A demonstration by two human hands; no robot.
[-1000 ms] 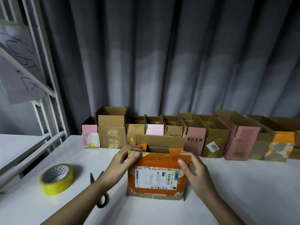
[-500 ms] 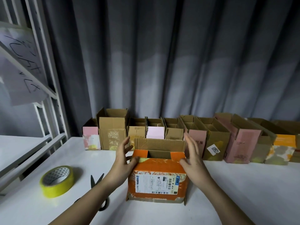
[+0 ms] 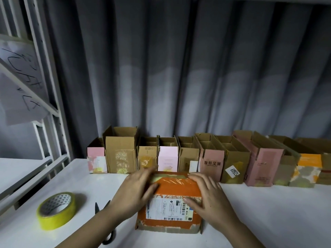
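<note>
Pressing down, head view: I have the left hand (image 3: 138, 190) flat on the folded top flaps of the orange box (image 3: 176, 184), the right hand (image 3: 209, 196) spread over its right top edge; neither grips. The box sits mid-tabletop (image 3: 268, 212), long axis side to side. The tape roll (image 3: 53, 221) lies well left, nearer the left hand.

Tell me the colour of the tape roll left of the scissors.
The tape roll is yellow; the head view shows it best.
</note>
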